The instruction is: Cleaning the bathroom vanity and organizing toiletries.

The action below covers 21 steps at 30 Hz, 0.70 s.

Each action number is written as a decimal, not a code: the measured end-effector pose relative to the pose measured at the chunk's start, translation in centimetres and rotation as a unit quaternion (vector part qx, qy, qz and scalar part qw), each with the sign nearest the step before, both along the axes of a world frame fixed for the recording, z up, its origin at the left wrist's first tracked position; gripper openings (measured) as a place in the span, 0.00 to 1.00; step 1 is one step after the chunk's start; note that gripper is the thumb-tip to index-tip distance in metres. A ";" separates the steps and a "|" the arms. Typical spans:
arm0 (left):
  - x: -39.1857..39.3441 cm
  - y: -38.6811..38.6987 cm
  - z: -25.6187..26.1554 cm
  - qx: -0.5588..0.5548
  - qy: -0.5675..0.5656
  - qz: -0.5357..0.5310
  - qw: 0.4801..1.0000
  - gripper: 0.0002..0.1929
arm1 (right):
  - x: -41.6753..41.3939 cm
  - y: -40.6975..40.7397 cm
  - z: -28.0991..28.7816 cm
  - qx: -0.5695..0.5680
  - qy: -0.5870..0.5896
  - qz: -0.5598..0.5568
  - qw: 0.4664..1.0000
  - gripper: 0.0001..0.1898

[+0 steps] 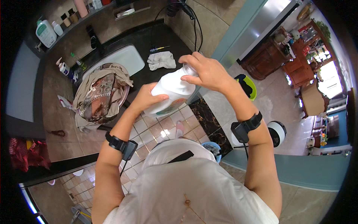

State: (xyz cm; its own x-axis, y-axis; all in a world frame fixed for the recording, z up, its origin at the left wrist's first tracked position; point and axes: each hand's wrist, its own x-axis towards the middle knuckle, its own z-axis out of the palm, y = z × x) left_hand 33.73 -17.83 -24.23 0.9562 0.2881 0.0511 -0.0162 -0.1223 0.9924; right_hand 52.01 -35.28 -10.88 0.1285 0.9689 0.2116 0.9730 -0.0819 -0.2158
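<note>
A large white plastic bottle (174, 88), probably laundry detergent, is tilted between my two hands in front of the dark counter. My left hand (151, 96) grips its lower body, thumb on the near side. Around the clear cap at its upper right end curl the fingers of my right hand (202, 71); whether the cap is loose cannot be seen. To the left, a basin (127, 93) heaped with beige and patterned cloth (102, 93) rests over part of the white sink (131, 60). A folded white cloth (161, 60) lies on the counter beyond the bottle.
Behind the white cloth lies a screwdriver (159, 49). A black faucet (93, 40) stands behind the sink, pump bottles (65, 68) at its left. Toiletries fill the wall shelf (81, 21). Black cables (195, 30) hang at the right. A green tub (251, 88) and blue bucket (214, 148) are on the floor.
</note>
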 end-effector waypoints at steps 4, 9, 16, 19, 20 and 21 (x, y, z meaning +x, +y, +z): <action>1.5 -2.9 -0.9 0.235 -0.020 0.109 0.966 0.28 | 0.1 -1.1 -3.8 0.065 -0.026 -0.153 0.986 0.23; 3.0 -5.7 -3.7 0.350 0.007 0.168 0.922 0.29 | -0.3 -1.3 -5.0 -0.028 0.051 -0.323 0.945 0.26; 6.1 -5.6 -5.3 0.334 0.086 0.044 0.937 0.29 | 5.0 -4.8 -10.0 -0.036 0.200 -0.298 0.933 0.32; 8.0 -5.6 -5.2 0.300 0.082 -0.047 0.949 0.28 | 8.9 -7.4 -14.4 -0.001 0.256 -0.278 0.926 0.34; 8.7 -5.2 -6.0 0.330 0.084 -0.032 0.940 0.27 | 10.0 -8.1 -15.5 0.002 0.262 -0.295 0.919 0.33; 9.4 -4.5 -6.9 0.359 0.086 -0.019 0.929 0.26 | 10.9 -9.0 -16.4 0.006 0.266 -0.313 0.911 0.33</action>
